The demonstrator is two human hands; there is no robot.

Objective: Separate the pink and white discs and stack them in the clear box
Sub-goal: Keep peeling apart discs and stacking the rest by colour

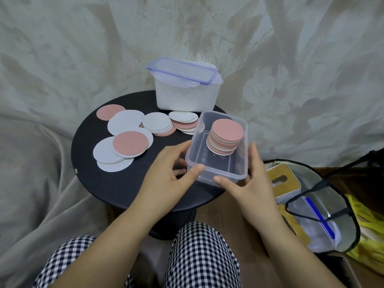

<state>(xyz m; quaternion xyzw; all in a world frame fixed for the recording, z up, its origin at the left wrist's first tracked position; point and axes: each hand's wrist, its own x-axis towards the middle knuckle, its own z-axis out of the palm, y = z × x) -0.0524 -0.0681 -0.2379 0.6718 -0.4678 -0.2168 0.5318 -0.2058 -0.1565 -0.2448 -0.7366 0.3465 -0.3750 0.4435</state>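
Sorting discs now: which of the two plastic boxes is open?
The near clear box, holding the disc stack; the far box has a lid on top.

Nothing is reading clearly. Embossed marks are showing faintly on the clear box (218, 163) floor, too blurred to read; a tiny white mark (76, 170) is sitting illegible on the table (124, 183) edge.

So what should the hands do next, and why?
Probably settle the clear box on the black table and let go with the left hand. Both it and the right hand grip the box, so neither can fetch discs. A stack is already inside, but loose discs wait on the table.
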